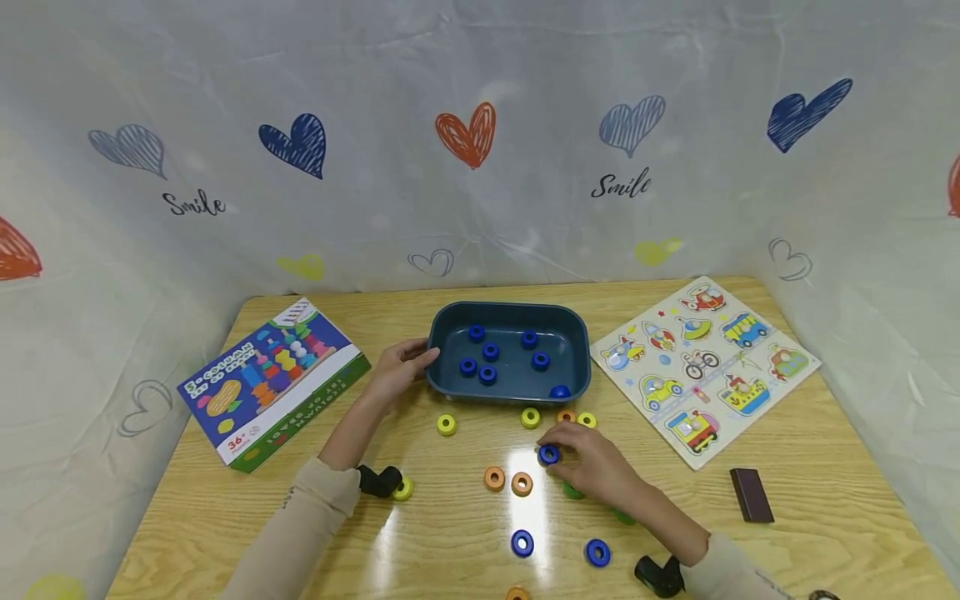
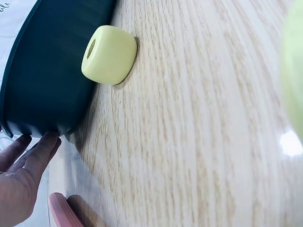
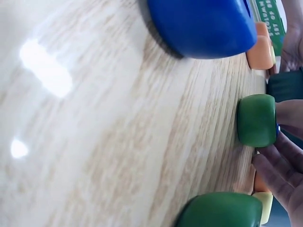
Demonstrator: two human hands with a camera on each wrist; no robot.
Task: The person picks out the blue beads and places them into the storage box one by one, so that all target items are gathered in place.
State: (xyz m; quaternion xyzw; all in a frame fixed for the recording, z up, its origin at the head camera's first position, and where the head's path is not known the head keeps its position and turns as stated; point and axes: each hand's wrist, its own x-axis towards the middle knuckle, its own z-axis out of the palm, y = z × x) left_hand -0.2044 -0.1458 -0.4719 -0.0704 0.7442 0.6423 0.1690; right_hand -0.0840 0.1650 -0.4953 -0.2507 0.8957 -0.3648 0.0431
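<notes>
My left hand (image 1: pixel 397 367) grips the left end of a dark teal plastic tray (image 1: pixel 510 398), its thumb over the rim and its fingers against the outer wall. Several blue ring beads (image 1: pixel 491 351) lie spread inside the tray, with a blue rounded piece (image 1: pixel 559 392) in its front right corner. In front of the tray, my right hand (image 1: pixel 600 467) pinches a blue ring bead (image 1: pixel 549 454) between thumb and fingers. A green bead (image 3: pixel 257 120) stands close by that hand and mostly covers the blue one in the right wrist view.
Yellow beads (image 1: pixel 446 425), orange beads (image 1: pixel 494 478) and two more blue rings (image 1: pixel 522 543) lie scattered on the wooden table (image 1: pixel 442 542). A bead-set box (image 1: pixel 273 383) lies at left, a picture puzzle board (image 1: pixel 705 367) at right, and a dark brown block (image 1: pixel 752 496) nearer the right edge.
</notes>
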